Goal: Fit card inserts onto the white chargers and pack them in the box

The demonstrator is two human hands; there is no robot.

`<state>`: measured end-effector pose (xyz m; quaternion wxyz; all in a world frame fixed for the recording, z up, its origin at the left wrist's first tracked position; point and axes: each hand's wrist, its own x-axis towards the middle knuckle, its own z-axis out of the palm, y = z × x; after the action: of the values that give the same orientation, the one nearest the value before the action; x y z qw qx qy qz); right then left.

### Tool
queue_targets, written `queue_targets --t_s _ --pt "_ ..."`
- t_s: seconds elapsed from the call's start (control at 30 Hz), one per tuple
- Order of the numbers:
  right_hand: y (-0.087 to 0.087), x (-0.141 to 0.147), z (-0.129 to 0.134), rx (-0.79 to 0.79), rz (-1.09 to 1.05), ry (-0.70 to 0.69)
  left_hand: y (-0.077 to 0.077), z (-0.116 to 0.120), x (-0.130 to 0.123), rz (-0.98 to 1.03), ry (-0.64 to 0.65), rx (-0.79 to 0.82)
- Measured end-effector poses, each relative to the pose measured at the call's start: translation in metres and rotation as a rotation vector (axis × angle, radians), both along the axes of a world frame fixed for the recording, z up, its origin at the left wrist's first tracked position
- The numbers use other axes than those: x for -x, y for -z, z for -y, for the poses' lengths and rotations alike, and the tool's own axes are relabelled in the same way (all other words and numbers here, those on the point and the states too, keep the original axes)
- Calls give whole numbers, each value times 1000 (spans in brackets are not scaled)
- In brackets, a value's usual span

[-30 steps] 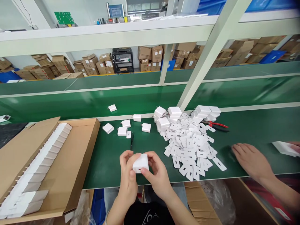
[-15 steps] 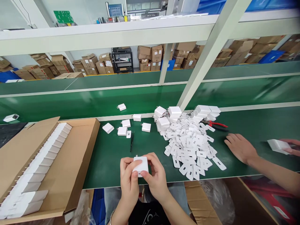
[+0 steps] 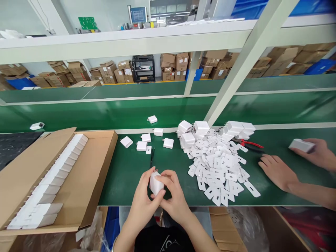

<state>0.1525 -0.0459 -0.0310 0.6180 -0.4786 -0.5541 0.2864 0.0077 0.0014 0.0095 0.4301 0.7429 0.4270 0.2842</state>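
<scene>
- The work looks well under way but far from over, judging by how the pieces lie: a long row of white chargers (image 3: 55, 181) stands in the open carton (image 3: 110, 148), prongs toward the left.
- Outside the carton, several loose chargers (image 3: 141, 146) lie on the green bench (image 3: 120, 182), and one charger (image 3: 152, 119) sits beyond the pale rail (image 3: 136, 131).
- A large pile of white plates (image 3: 217, 168) spreads to the right, with stacked chargers (image 3: 201, 126) at its back edge; these seem to be what is left, though which pieces are finished I cannot tell.
- The charger in hand (image 3: 156, 184) is above the near edge of the bench, tilted, between the two hands — so this one piece appears to be in progress.
- The left hand (image 3: 144, 196) is partly closed, its fingers curled and its fingertips on the left side of that charger.
- The right hand (image 3: 175, 196) is likewise half curled, gripping the same charger from the right.
- Black tweezers (image 3: 152, 156) lie just beyond the hands, held by neither; red-handled pliers (image 3: 251, 144) rest beside the pile.
- At far right, a co-worker's hand (image 3: 319, 153) holds a white block (image 3: 301, 145).
</scene>
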Motion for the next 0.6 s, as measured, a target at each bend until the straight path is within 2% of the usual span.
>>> queue_targets --t_s 0.13,0.2,0.23,0.3,0.37,0.4,0.43,0.5,0.6 --pt "-9 12 -3 -19 160 -129 -20 -6 22 -26 -103 -21" --pt "-11 11 -4 24 214 -158 -36 -22 52 -30 -202 -123" --pt "-10 8 -4 50 248 -130 -45 -33 72 -79 -270 -194" --pt "-2 -3 -4 93 347 16 -65 -55 119 -283 -446 -366" --pt "12 -21 -3 124 464 237 -82 -75 169 -635 -603 -508" --pt "21 -30 -2 148 511 355 -88 -82 192 -792 -638 -494" --pt "31 -39 -1 181 559 446 -91 -87 213 -934 -626 -460" --pt "49 -53 2 254 670 531 -93 -90 245 -1182 -576 -393" --pt "66 -58 4 291 802 545 -85 -88 272 -1406 -555 -324"
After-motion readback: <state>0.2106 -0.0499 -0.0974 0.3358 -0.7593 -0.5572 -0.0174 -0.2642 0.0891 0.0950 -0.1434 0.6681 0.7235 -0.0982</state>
